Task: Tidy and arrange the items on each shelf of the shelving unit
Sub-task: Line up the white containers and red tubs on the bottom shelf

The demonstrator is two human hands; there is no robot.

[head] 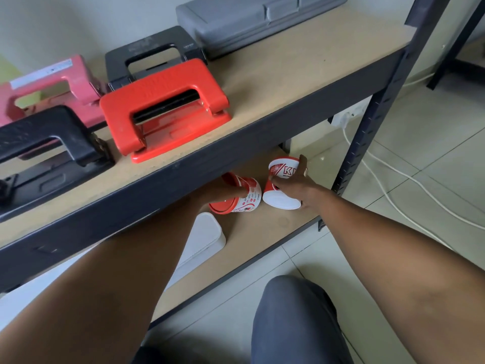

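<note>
Two small red-and-white printed tubs lie tipped on the lower shelf [265, 227], side by side: the left hand [223, 189] grips the red-lidded tub [242, 199], and the right hand [294, 179] curls round the white-ended tub [280, 179].

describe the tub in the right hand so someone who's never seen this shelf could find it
Look under the upper shelf of hole punches, on the lower shelf near its right post. The right hand grips a red-and-white tub tipped over, its plain white end facing the camera; its neighbour shows a red rim.
</note>
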